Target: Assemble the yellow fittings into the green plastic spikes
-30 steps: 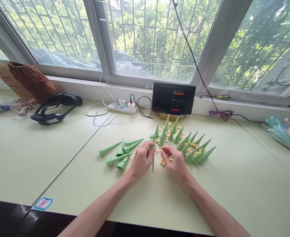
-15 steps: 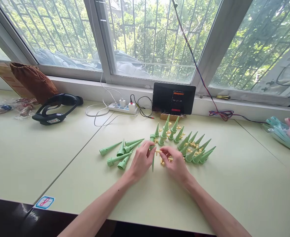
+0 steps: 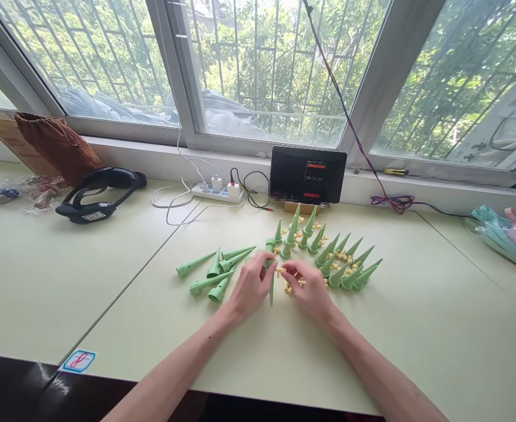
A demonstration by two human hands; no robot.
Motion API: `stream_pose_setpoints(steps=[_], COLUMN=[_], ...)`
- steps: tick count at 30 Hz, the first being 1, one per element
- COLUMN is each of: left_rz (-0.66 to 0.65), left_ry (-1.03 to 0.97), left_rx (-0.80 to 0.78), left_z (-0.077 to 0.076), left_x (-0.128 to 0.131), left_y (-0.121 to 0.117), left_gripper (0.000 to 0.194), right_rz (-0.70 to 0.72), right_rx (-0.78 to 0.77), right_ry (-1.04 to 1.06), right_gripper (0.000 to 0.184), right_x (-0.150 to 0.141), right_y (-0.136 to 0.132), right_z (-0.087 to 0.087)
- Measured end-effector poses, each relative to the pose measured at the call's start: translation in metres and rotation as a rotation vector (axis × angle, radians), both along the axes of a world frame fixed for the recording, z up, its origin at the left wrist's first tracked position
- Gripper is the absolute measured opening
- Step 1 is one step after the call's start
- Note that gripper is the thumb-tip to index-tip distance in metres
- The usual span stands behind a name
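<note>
My left hand is closed round a green watering spike, whose narrow tip points down below the fingers; much of its body is hidden. Pinched in my right hand is a small yellow valve, close against the spike's side. Whether it sits in the spike's hole I cannot tell. Left of my hands several green spikes lie on the table. To the right and behind, many more spikes stand tip-up, with yellow valves scattered among them. Other valves lie partly hidden behind my right hand.
At the back a dark tablet leans by the window, showing a timer. Left of it are a white power strip with cables, a black headset and a brown pouch. Bagged items lie at the far right.
Both hands keep nearly the same pose, with the valve still held at the spike. The whole view has shifted very slightly.
</note>
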State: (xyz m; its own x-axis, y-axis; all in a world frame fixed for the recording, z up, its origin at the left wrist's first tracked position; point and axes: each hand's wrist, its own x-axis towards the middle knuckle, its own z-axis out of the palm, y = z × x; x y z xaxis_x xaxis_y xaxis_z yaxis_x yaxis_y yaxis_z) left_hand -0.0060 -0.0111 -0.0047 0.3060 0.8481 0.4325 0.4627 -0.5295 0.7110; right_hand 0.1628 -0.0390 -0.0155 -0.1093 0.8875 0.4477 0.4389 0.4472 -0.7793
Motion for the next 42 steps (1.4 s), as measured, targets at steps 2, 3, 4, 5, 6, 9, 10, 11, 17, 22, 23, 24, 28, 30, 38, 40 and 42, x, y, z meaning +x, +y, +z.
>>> stream_pose_setpoints(steps=[2,3,4,5,6,9,10,11,17,22,23,24,28,30,38,40,42], left_rz=[0.0,0.0,0.001,0.001,0.002,0.007,0.009,0.011,0.003,-0.017,-0.019,-0.021,-0.038,-0.046,-0.042,-0.031,-0.023], left_ry=[-0.002,-0.001,0.001,0.003,0.006,0.01,0.011,0.011,0.0,0.01,0.014,0.018,0.019,0.017,0.024,0.027,0.027], left_rx=[-0.004,-0.006,-0.007,-0.006,-0.004,0.006,0.01,0.014,0.041,0.062,0.069,0.077,0.102,0.108,0.11,0.106,0.103], left_z=[0.0001,0.0001,0.0001,0.0,-0.0001,-0.0008,-0.0011,-0.0015,-0.0043,-0.0069,-0.0071,-0.0072,-0.0073,-0.0077,-0.0089,-0.008,-0.0072], left_x=[0.0002,0.0002,0.0002,0.0002,0.0002,-0.0002,-0.0003,-0.0003,-0.0002,-0.0005,-0.0006,-0.0006,-0.0003,-0.0001,-0.0002,-0.0004,-0.0006], left_y=[0.0003,0.0004,0.0005,0.0006,0.0007,0.0009,0.0009,0.001,0.0022,0.0021,0.0021,0.002,0.0021,0.0023,0.003,0.0029,0.0027], left_gripper=[0.012,0.012,0.012,0.012,0.012,0.012,0.012,0.012,0.011,0.011,0.011,0.011,0.012,0.013,0.01,0.01,0.01], right_rz=[-0.002,-0.004,-0.008,-0.011,-0.013,-0.016,-0.016,-0.015,-0.03,-0.045,-0.049,-0.052,-0.057,-0.052,-0.035,-0.02,0.009], right_rx=[-0.006,-0.01,-0.013,-0.017,-0.021,-0.03,-0.032,-0.034,-0.043,-0.055,-0.057,-0.058,-0.05,-0.049,-0.08,-0.09,-0.085], right_ry=[-0.003,-0.005,-0.006,-0.006,-0.005,0.0,0.002,0.003,-0.008,-0.06,-0.068,-0.074,-0.086,-0.088,-0.042,-0.016,-0.008], right_gripper=[0.02,0.02,0.02,0.02,0.02,0.019,0.019,0.019,0.024,0.034,0.036,0.039,0.047,0.05,0.042,0.03,0.024], right_x=[0.0003,0.0005,0.0007,0.0009,0.001,0.0011,0.0011,0.0011,0.001,0.0015,0.0016,0.0017,0.0022,0.0026,0.0027,0.0023,0.0019], right_y=[0.0007,0.001,0.0013,0.0016,0.0019,0.0028,0.003,0.0032,0.0024,0.002,0.0021,0.0023,0.0034,0.0039,0.0023,0.0009,0.0], right_z=[-0.0001,-0.0001,-0.0001,-0.0001,-0.0002,-0.0007,-0.0009,-0.0011,0.0,0.0004,0.0002,-0.0002,-0.0028,-0.0041,-0.0016,0.0008,0.0023])
